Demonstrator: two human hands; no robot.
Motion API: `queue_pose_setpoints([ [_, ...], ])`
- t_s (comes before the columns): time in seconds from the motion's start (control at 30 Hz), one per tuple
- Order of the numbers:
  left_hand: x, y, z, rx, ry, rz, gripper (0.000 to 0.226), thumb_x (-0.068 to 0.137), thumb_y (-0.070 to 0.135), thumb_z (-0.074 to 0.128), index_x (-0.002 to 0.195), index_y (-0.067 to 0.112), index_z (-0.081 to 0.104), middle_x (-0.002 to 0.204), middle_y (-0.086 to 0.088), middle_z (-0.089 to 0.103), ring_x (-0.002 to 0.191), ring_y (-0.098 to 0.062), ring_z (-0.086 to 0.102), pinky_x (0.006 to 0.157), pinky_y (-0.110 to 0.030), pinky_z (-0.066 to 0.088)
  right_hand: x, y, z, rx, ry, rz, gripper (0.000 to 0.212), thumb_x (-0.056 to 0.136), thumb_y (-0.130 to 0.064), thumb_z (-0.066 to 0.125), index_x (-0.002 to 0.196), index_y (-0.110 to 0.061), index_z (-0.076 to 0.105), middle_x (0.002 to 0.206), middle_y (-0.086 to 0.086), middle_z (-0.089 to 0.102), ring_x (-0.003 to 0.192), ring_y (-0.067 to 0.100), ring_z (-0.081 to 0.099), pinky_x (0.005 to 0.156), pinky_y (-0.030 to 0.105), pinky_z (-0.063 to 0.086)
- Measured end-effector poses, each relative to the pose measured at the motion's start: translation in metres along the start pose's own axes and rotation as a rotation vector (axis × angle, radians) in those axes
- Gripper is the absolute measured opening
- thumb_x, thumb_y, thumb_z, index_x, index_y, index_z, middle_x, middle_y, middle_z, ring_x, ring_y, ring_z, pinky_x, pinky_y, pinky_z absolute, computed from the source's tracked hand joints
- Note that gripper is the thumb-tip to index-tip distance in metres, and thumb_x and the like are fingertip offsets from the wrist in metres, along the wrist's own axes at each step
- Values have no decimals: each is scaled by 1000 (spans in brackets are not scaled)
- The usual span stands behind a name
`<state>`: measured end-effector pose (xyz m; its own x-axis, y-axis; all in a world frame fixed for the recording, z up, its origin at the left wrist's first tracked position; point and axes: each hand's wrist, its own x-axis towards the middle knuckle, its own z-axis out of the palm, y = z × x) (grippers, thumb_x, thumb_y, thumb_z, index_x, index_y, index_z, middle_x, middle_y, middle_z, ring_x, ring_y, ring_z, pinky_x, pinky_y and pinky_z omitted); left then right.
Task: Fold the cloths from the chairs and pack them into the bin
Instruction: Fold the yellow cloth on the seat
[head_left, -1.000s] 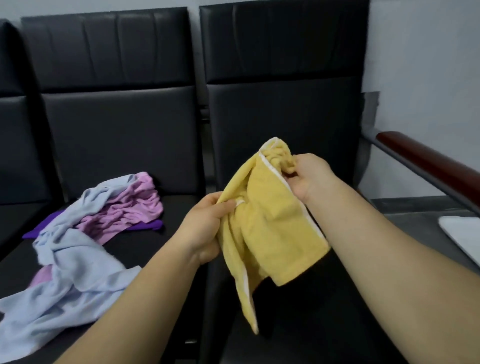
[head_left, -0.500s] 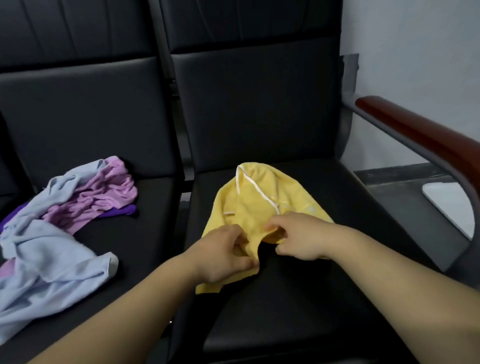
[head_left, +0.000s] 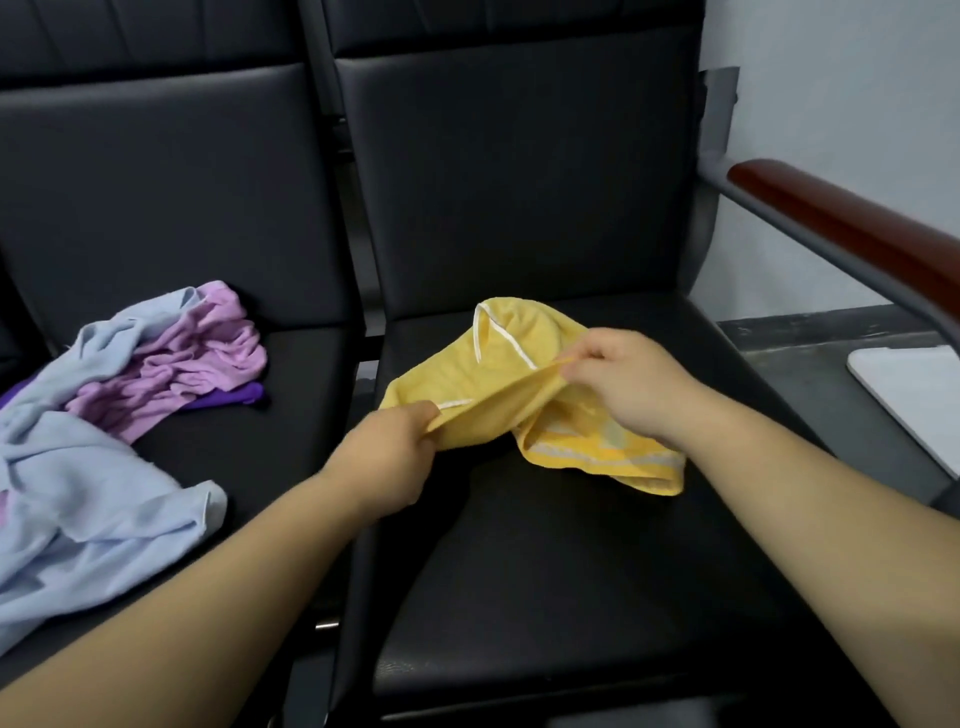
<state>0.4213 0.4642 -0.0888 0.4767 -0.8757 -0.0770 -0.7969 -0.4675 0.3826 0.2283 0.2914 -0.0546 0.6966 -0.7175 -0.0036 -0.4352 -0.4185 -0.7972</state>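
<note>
While left hand (head_left: 384, 457) and right hand (head_left: 631, 387) pinch it, yellow cloth (head_left: 498, 415) spans between them | hands wider apart than before.

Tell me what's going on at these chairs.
A person is sorting out a yellow cloth on the right-hand chair seat. The left hand and right hand each pinch its edge, pulling it taut between them, while the rest lies crumpled on the seat. On the neighbouring seat, a blue cloth, a pink cloth and a purple cloth sit in an unfolded heap.
</note>
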Motion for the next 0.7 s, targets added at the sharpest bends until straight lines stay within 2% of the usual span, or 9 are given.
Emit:
queue_pose_setpoints([
  [0.07,1,-1,-13,-152,41,-13,22,95,8,45,75,15,50,65,-3,53,54,-18,55,53,-37,49,2,-3,2,162,66,32,18,103,-26,53,95,-15,65,93,0,60,92,27,58,84,43,49],
  [0.13,-2,-2,-25,-253,93,13,26,92,4,46,77,20,59,59,-1,58,50,-17,58,53,-39,52,4,-7,9,257,99,63,19,105,-28,48,92,-18,58,89,0,53,84,23,51,80,43,47],
  [0.27,-10,-10,-45,-293,236,15,34,87,2,50,86,29,70,60,2,67,47,-8,61,48,-24,48,6,-17,15,389,39,61,15,103,-38,55,96,-25,57,91,-3,53,89,20,49,78,39,43],
  [0.33,-13,-17,-55,-324,276,-20,37,86,0,51,88,31,72,64,5,70,53,-13,66,51,-27,53,3,-20,13,273,-122,13,19,95,-45,69,107,-33,61,102,-10,60,95,12,56,79,29,45],
  [0.4,-16,-21,-61,-347,270,-19,40,86,-1,50,89,32,73,69,7,71,61,-17,68,59,-35,57,-1,-21,13,-84,-286,-57,41,85,-47,80,120,-43,60,115,-19,59,101,2,56,77,19,44],
  [0.47,-18,-21,-65,-356,251,2,42,86,-3,49,91,32,73,73,6,72,64,-18,68,61,-39,58,-4,-20,20,-284,-384,-83,42,83,-47,82,118,-50,59,116,-20,63,103,0,59,79,12,46],
  [0.57,-19,-21,-69,-334,247,31,42,88,-2,49,92,33,72,76,5,73,66,-18,68,58,-37,57,2,-17,30,-303,-366,-51,17,87,-46,79,94,-33,70,92,-9,71,86,10,66,69,17,49],
  [0.63,-18,-23,-70,-333,228,41,42,88,-3,49,91,32,72,77,0,73,66,-21,67,55,-34,56,5,-20,30,-336,-343,-49,32,89,-46,77,82,-16,68,76,-3,64,71,11,60,62,22,45],
  [0.7,-18,-26,-70,-327,180,51,34,91,0,53,88,29,71,75,-3,70,58,-18,65,52,-27,53,4,-23,29,-336,-341,-41,36,92,-44,74,77,-13,64,71,-3,57,68,11,56,63,25,44],
])
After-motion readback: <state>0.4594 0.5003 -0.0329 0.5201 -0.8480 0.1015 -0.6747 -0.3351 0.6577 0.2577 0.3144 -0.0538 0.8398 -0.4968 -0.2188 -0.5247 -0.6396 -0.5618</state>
